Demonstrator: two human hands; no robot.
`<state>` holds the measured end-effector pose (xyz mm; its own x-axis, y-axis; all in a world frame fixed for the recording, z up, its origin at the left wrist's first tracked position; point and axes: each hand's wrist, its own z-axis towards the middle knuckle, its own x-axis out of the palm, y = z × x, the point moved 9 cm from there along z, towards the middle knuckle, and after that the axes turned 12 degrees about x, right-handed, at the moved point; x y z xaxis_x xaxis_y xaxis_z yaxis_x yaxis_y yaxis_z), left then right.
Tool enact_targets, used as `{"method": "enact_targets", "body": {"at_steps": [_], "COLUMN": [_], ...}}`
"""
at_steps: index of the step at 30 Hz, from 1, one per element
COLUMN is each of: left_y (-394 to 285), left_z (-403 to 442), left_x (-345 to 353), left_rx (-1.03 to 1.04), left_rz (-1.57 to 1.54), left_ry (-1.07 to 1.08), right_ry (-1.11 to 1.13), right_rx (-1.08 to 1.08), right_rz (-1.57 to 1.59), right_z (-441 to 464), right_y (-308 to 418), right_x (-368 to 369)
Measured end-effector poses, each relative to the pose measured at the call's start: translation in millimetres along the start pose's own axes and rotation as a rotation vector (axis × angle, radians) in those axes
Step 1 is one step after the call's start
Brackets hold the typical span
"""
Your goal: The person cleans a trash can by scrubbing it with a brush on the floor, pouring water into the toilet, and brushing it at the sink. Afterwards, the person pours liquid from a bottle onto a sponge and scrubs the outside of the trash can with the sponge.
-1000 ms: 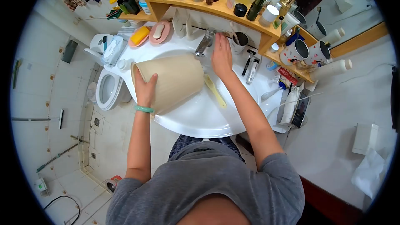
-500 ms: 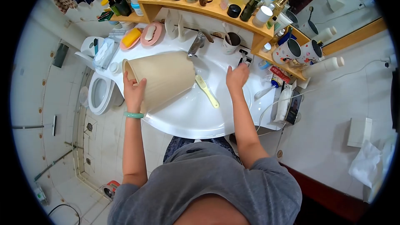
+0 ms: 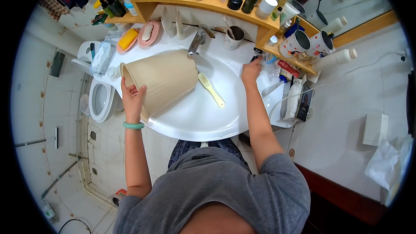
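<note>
My left hand [image 3: 133, 99] grips the rim of a beige bucket [image 3: 167, 80], which lies on its side over the left part of the white sink [image 3: 234, 112]. Beside the bucket, inside the basin, rests a pale yellow brush [image 3: 211, 89]. At the right of the sink, my right hand [image 3: 251, 70] reaches to the razors [image 3: 257, 53] on the counter; its fingers partly cover them, and whether they hold one is unclear. The chrome faucet [image 3: 197, 41] stands behind the basin, with a patterned cup [image 3: 234, 37] to its right.
Two pink soap dishes [image 3: 148, 33] stand at the back left. A wooden shelf [image 3: 212, 3] full of bottles overhangs the counter. At the right are a red toothpaste tube [image 3: 287, 68], a blue-and-white brush, a white cable and a phone [image 3: 304, 103]. The toilet [image 3: 102, 99] is to the left.
My right hand has moved from beside the faucet to the razors at the right. The camera view has shifted somewhat; my left hand stays on the bucket's rim.
</note>
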<state>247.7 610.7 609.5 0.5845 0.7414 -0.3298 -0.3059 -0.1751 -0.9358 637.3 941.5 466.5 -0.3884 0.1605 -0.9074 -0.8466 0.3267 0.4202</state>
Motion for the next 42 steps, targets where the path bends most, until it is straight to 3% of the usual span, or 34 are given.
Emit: {"method": "enact_targets", "body": {"at_steps": [6,10,16,18,21,23,25,29,37,42], "left_y": [5,-1,-8,-7,-9,-12,-11,-12,-6,-3], "left_z": [-3,-5,-16,-20,-27,-30,-33,-40,-50,-61], "left_x": [2,-2,-7,-8,-7,-6,-10,-20,-34,-48], "left_rx": [-0.001,0.003,0.059,0.074,0.107,0.116,0.117,0.122,0.090,0.086], "left_rz": [-0.049,-0.057,-0.008,0.020,0.076,0.041,0.073,0.118,0.122,0.083], "left_ry": [0.012,0.000,-0.002,-0.002,-0.003,0.001,-0.004,-0.018,-0.060,-0.119], "right_ry": [-0.121,-0.156,-0.286,-0.245,-0.270,-0.200,0.015,0.055,-0.027,0.271], "right_rx": [0.113,0.065,-0.227,-0.523,-0.674,-0.684,-0.675,-0.676,-0.909,-0.748], "right_rz": [-0.126,-0.184,-0.238,-0.272,-0.313,-0.320,-0.469,-0.534,-0.435,-0.401], "right_z": [-5,-8,-12,-1,22,28,29,52,11,-30], "right_y": [-35,-34,11,45,65,76,80,74,80,84], "right_x": [-22,-24,-44,-22,2,2,9,34,0,-43]}}
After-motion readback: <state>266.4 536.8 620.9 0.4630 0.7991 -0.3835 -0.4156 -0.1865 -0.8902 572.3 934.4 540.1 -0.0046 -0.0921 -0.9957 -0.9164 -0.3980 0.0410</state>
